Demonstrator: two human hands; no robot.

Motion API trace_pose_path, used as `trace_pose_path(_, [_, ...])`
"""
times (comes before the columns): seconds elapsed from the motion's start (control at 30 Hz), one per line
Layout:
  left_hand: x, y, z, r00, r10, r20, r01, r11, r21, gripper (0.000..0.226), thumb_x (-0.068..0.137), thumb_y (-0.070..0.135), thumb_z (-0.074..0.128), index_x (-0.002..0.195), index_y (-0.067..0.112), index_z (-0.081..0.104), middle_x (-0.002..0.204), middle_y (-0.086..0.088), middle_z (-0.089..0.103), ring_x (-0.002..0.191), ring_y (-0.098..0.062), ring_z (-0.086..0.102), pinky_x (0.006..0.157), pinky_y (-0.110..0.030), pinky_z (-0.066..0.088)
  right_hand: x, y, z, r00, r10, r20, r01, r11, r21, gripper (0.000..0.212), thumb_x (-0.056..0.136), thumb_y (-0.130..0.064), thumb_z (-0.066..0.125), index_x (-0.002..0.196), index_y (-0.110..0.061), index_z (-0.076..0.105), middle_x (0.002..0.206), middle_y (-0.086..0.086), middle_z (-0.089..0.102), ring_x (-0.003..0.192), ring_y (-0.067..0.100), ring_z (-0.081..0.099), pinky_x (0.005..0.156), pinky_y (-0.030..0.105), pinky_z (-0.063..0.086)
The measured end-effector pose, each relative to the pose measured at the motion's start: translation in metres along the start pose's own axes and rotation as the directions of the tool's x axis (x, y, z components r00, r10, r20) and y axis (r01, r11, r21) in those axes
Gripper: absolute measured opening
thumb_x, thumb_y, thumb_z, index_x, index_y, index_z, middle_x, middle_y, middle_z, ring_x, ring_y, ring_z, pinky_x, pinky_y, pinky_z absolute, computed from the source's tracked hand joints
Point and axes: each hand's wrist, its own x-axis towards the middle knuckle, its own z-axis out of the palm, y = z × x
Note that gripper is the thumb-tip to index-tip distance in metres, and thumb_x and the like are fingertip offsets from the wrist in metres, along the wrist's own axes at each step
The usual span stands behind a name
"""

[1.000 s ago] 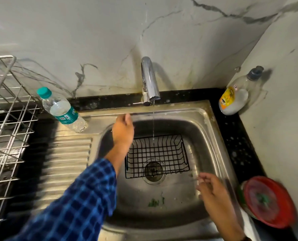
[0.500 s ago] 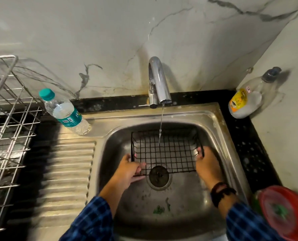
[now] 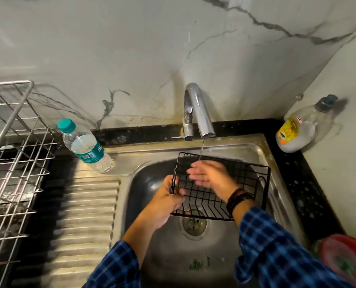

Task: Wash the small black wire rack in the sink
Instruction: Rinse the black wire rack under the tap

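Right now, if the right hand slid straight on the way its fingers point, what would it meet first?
Most likely the left side wall of the black wire rack, just above where the left hand grips it. The right hand is blurred and depth is unclear, so it might clear that rim instead.

Water bottle [image 3: 85, 145] teal label: "B" legible, rest unclear. Soap bottle [image 3: 295, 134] sticker: illegible.
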Motion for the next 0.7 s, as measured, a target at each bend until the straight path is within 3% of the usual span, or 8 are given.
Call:
trace_pose_path(0.1, [0.001,-0.008,-0.012,1.000,0.007,0.022,-0.006,0.999,-0.045,0.052,0.086,-0.022,0.041,0.094,0.029,0.047,0.082,0.004,0.054,0.057,-0.008,0.036,0.080,-0.055,0.055,0.005,0.006,-0.029,0.904,0.049,-0.424,0.072,0.961,0.266,0.020,0.100,-0.016,0.053,0.108,-0.006,0.068,0.096,0.012,0.076,0.076,0.019,0.072,0.074,0.033,0.057])
trace_pose_path(0.2, [0.002,-0.014,-0.011,0.998,0.039,0.055,-0.036,0.998,-0.058,0.050,0.088,-0.019,0.043,0.095,0.030,0.047,0.084,0.006,0.054,0.060,-0.007,0.039,0.082,-0.054,0.057,0.002,0.017,-0.015,0.665,-0.169,-0.727,0.076,0.984,-0.160,0.035,0.096,-0.016,0.056,0.128,-0.003,0.056,0.115,0.018,0.064,0.089,0.023,0.064,0.073,0.032,0.052])
trace_pose_path(0.27, [0.005,-0.015,0.000,0.990,0.111,0.089,-0.107,0.993,-0.048,0.045,0.082,-0.016,0.047,0.099,0.025,0.046,0.087,0.000,0.052,0.062,-0.005,0.044,0.067,-0.033,0.052,0.004,0.027,0.020,0.732,-0.324,-0.599,-0.092,0.825,-0.558,0.074,0.096,-0.032,0.059,0.155,-0.004,0.023,0.158,0.026,0.022,0.141,0.041,0.032,0.108,0.045,0.041])
trace_pose_path(0.37, [0.011,-0.016,0.006,0.980,0.179,0.088,-0.172,0.982,-0.081,0.045,0.073,-0.015,0.054,0.105,0.016,0.048,0.095,-0.011,0.056,0.080,-0.017,0.057,0.066,-0.027,0.049,0.004,0.033,0.059,0.889,-0.272,-0.368,-0.137,0.609,-0.781,0.092,0.101,-0.048,0.042,0.156,-0.011,-0.022,0.158,0.024,-0.034,0.147,0.044,-0.024,0.122,0.053,-0.003])
trace_pose_path(0.43, [0.012,-0.019,-0.003,0.981,0.184,0.052,-0.175,0.973,-0.150,0.048,0.070,-0.016,0.053,0.097,0.023,0.053,0.090,-0.007,0.057,0.076,-0.018,0.057,0.065,-0.029,0.047,-0.001,0.039,0.050,0.949,-0.309,-0.057,0.105,0.484,-0.868,0.073,0.106,-0.045,0.033,0.159,-0.021,-0.011,0.159,0.014,-0.036,0.147,0.036,-0.029,0.119,0.048,-0.010])
trace_pose_path(0.5, [0.011,-0.022,-0.017,0.984,0.178,0.026,-0.168,0.961,-0.218,0.048,0.072,-0.016,0.052,0.092,0.028,0.052,0.080,-0.002,0.050,0.057,-0.010,0.048,0.060,-0.027,0.042,-0.012,0.040,0.026,0.911,-0.280,0.302,0.382,0.299,-0.874,0.050,0.107,-0.042,0.031,0.155,-0.026,0.032,0.168,0.001,-0.010,0.154,0.022,-0.010,0.121,0.048,0.002])
trace_pose_path(0.57, [0.009,-0.023,-0.025,0.984,0.172,0.049,-0.155,0.958,-0.242,0.046,0.079,-0.014,0.053,0.098,0.026,0.046,0.083,-0.001,0.046,0.053,-0.007,0.041,0.066,-0.033,0.041,-0.017,0.035,0.005,0.904,-0.221,0.367,0.428,0.427,-0.797,0.036,0.106,-0.043,0.038,0.122,-0.026,0.066,0.155,-0.004,0.045,0.141,0.009,0.040,0.116,0.043,0.034])
trace_pose_path(0.7, [0.003,-0.026,-0.021,0.975,0.161,0.152,-0.145,0.983,-0.115,0.045,0.084,-0.012,0.050,0.102,0.029,0.044,0.086,0.004,0.047,0.056,-0.006,0.036,0.073,-0.052,0.040,-0.003,0.003,-0.022,0.943,-0.157,-0.292,0.091,0.970,-0.227,0.030,0.104,-0.033,0.049,0.090,-0.018,0.071,0.076,0.000,0.077,0.069,0.013,0.073,0.071,0.034,0.058])
